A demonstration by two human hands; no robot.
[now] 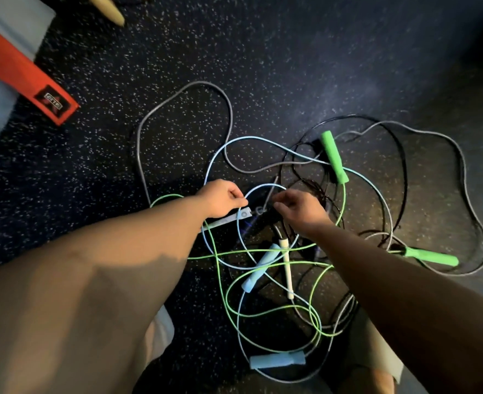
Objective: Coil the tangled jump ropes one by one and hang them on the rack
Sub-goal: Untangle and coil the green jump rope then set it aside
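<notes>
jump ropes (260,268) sprawl tangled on the floor (263,66) under both hands. the left hand (223,199) grips the grey handle (228,220). the right hand (297,207) has its fingers curled by the grey cord (139,149), and i can't tell if it's grasping. i'd trace that one cord out over the other loops, no yanking.

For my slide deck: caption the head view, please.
Left hand and right hand reach into tangled jump ropes on speckled floor.

Bare floor (291,52) lay open beyond the ropes (258,273); crossing loops and a green handle (335,157) crowded the middle, an orange strap (21,75) blocked the far left.
</notes>
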